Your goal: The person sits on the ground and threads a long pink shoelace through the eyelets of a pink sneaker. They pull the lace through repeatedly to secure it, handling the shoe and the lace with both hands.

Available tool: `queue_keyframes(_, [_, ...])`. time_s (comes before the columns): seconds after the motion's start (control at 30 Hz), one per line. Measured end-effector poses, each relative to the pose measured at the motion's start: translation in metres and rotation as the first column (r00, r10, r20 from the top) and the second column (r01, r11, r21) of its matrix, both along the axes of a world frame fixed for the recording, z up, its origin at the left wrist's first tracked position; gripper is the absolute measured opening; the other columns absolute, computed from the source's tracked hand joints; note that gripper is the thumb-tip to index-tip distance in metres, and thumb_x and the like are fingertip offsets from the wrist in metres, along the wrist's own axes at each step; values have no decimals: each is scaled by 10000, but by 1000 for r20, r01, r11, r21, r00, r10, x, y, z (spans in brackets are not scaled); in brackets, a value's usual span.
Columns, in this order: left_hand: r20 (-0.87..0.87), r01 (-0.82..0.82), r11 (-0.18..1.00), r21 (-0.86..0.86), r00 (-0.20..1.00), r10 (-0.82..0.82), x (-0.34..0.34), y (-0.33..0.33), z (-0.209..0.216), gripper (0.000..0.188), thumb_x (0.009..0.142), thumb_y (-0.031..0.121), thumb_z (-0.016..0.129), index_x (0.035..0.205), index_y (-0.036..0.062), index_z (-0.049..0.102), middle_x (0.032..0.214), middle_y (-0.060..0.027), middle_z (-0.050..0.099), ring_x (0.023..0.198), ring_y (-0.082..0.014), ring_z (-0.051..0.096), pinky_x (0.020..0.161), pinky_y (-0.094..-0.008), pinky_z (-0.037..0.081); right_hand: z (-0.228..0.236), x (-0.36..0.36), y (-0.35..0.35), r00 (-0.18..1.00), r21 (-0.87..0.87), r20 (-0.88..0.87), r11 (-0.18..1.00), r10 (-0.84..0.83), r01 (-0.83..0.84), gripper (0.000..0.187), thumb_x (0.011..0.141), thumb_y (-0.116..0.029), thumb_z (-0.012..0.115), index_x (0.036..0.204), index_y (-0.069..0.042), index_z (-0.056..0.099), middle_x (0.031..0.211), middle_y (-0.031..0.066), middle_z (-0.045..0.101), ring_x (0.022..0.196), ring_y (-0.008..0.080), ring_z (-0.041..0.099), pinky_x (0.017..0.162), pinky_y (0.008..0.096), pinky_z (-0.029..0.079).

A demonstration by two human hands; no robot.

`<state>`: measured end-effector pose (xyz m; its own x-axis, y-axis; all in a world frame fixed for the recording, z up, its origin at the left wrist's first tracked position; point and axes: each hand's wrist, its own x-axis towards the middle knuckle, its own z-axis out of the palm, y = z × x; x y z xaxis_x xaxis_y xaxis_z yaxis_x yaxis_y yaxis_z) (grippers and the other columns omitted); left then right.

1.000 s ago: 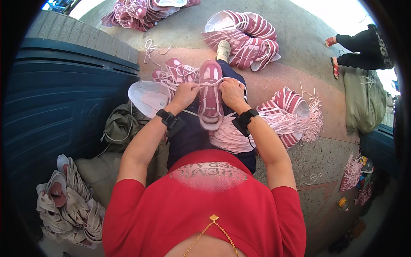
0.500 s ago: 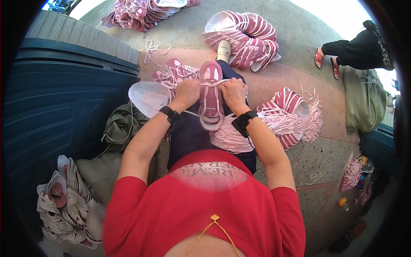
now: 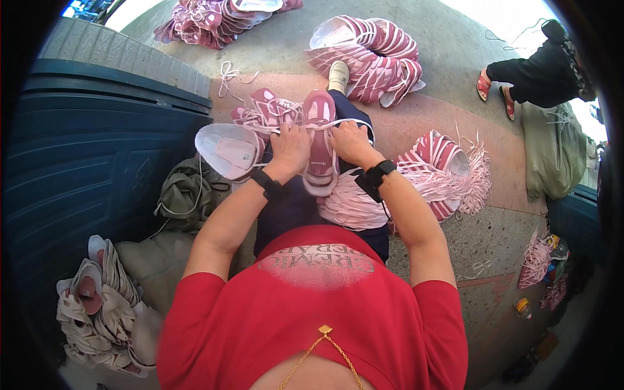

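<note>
A pink shoe upper (image 3: 319, 159) with pale trim lies lengthwise over my lap, its rounded toe pointing away from me. My left hand (image 3: 290, 148) is closed at its left edge, fingers bent onto the side by the lace holes. On the other edge, my right hand (image 3: 353, 142) pinches a white shoelace (image 3: 348, 121), which runs from the upper and loops out past the knuckles. The fingertips of both hands are partly hidden. Left of my left hand are more pink uppers (image 3: 266, 107) with laces and a white-lined one (image 3: 227, 149) turned lining up.
A bundle of pale pink laces (image 3: 351, 205) lies against my right thigh, beside striped uppers (image 3: 442, 162). Curved stacks of pink uppers (image 3: 374, 58) stand ahead. A blue metal door (image 3: 110, 143) borders the left; beige uppers (image 3: 97, 312) are piled below it. Someone in sandals (image 3: 484, 84) stands at far right.
Both hands have come slightly nearer the shoe upper, the left one shifting right and toward me. The lace on the right now bows out in a wider loop.
</note>
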<state>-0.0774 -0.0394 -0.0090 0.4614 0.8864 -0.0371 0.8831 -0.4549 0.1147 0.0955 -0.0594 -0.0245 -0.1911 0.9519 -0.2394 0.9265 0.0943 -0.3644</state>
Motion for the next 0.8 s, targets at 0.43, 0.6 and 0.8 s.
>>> queue_keyframes(0.43, [253, 126, 936, -328, 967, -42, 18, 44, 12, 197, 762, 213, 657, 817, 24, 664, 813, -151, 638, 795, -335, 563, 725, -412, 447, -31, 5, -15, 925, 292, -364, 931, -106, 222, 176, 818, -213, 572, 903, -109, 685, 827, 68, 634, 839, 277, 577, 717, 424, 401])
queue_keyframes(0.6, [259, 246, 966, -83, 941, -218, 24, 57, 0, 168, 776, 179, 625, 731, 19, 605, 715, -173, 584, 794, -347, 552, 675, -427, 467, -36, -8, -16, 820, 267, -533, 879, -207, 395, 112, 795, -159, 570, 863, -114, 648, 757, 58, 633, 807, 244, 592, 694, 397, 391])
queue_keyframes(0.8, [542, 131, 932, -337, 837, 78, 14, 65, -17, 132, 786, 114, 660, 774, 14, 575, 660, -81, 573, 621, -189, 558, 540, -313, 457, -14, -11, -6, 999, 415, 26, 908, 46, -53, 87, 763, -118, 567, 815, -105, 635, 793, 39, 625, 835, 219, 574, 737, 374, 387])
